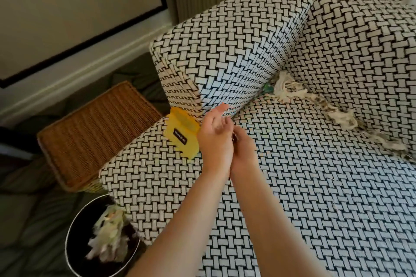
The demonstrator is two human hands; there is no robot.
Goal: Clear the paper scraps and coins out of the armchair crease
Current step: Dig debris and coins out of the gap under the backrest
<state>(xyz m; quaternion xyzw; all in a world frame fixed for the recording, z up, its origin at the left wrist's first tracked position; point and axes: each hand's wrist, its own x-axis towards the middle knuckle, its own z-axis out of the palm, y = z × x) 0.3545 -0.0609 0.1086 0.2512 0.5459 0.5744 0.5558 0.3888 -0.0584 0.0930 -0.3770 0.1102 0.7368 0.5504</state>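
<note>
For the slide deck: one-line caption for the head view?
Both hands meet over the armchair seat; paper scraps remain in the crease.

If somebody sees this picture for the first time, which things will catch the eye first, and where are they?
The black-and-white woven armchair cover fills most of the view. At its centre the left hand and right hand meet, palms together, beside a yellow container on the seat. Pale paper scraps trail along the back crease, and more lie in a dark bin on the floor at lower left.
</note>
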